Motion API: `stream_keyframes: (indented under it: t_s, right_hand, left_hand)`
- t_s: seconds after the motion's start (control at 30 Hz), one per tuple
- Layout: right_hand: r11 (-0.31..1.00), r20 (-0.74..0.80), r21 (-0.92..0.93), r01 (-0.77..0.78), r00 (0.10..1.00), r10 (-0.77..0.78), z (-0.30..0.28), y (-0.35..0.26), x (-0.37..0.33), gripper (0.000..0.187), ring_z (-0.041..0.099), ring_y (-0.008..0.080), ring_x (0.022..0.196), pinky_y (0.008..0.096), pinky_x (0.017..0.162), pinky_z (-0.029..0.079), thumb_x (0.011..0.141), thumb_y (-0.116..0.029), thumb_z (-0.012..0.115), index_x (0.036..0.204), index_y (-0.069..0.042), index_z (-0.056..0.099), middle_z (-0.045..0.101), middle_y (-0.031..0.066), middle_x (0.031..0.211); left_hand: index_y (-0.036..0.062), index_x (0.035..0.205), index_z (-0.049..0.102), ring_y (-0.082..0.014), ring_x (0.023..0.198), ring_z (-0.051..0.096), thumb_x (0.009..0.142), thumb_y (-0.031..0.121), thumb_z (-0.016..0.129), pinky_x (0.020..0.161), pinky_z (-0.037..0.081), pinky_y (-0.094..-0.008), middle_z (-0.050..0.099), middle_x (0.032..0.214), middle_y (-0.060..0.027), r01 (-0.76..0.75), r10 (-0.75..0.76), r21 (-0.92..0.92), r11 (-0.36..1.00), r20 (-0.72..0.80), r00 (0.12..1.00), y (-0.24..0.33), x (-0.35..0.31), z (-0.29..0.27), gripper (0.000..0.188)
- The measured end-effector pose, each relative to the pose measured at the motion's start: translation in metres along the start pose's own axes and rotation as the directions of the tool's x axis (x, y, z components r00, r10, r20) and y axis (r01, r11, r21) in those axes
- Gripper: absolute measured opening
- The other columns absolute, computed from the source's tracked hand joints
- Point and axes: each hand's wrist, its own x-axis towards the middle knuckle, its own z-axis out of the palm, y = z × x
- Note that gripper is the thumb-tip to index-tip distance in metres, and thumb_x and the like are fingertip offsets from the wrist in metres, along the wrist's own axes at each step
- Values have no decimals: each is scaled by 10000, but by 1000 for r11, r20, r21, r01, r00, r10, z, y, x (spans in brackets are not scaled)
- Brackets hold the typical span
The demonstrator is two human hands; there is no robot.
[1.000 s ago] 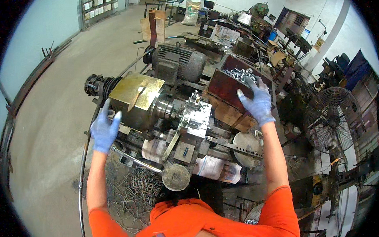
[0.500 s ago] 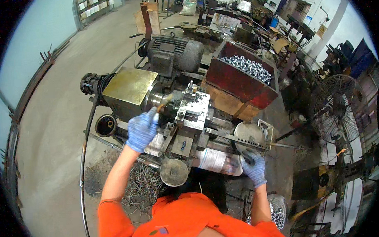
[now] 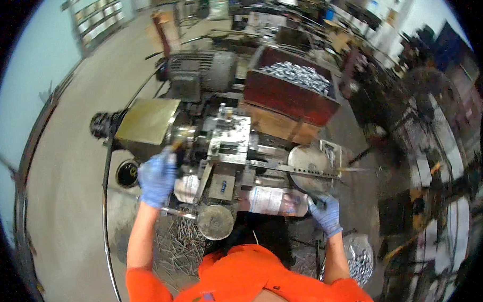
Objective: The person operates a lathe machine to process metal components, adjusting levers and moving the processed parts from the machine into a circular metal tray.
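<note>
I stand at a small metal lathe (image 3: 228, 146) in blue gloves and orange sleeves. My left hand (image 3: 157, 178) is closed around a lever (image 3: 176, 145) with a brownish grip, just beside the brass-coloured headstock cover (image 3: 147, 119). My right hand (image 3: 324, 212) is closed on a dark crank handle (image 3: 318, 201) just under the round grey disc (image 3: 308, 162) at the machine's right end. The picture is blurred by motion, so the fingers are hard to make out.
A red bin (image 3: 290, 98) full of shiny metal parts stands behind the lathe, next to a grey electric motor (image 3: 199, 72). A handwheel (image 3: 216, 222) juts toward me. Metal shavings (image 3: 173, 244) lie on the floor, and a bucket of parts (image 3: 358, 260) stands at my lower right.
A second ago both hands were raised, the right at the red bin and the left spread open. They have come down onto the lever and the crank handle.
</note>
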Motion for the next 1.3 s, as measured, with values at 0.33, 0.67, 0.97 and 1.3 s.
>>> stream_keyframes:
  t_s: [0.33,0.67,0.97,1.3]
  right_hand:
    - [973,-127,-139,-182,978,165,-27,73,-60,404,607,337,827,397,752,482,762,-443,626,822,-47,677,649,156,863]
    - [313,-353,-317,-895,418,837,-108,252,-220,541,635,322,854,371,800,489,703,-576,609,874,-71,700,662,174,874]
    - [272,-430,-190,-943,329,841,-151,366,-222,538,578,336,1019,396,877,457,722,-503,619,1025,-59,652,605,190,1096]
    - [213,-203,-553,-805,379,903,-134,388,-193,582,569,338,1045,400,887,459,718,-561,560,1009,-68,662,603,186,1096]
  left_hand:
    - [-14,1213,528,-220,1002,587,941,354,457,856,445,-317,592,1162,-166,265,-278,84,960,296,914,-72,30,-38,463]
    - [91,1196,576,-230,512,589,918,397,486,467,478,-358,658,731,-135,247,-271,185,951,124,954,-42,21,-60,423]
    - [4,1064,633,-170,516,568,911,390,514,457,487,-309,631,682,-115,440,-442,47,897,118,889,-49,10,-83,432]
    - [-18,1117,595,-203,833,622,929,285,487,737,465,-331,658,990,-162,325,-348,149,934,170,922,-55,3,-87,372]
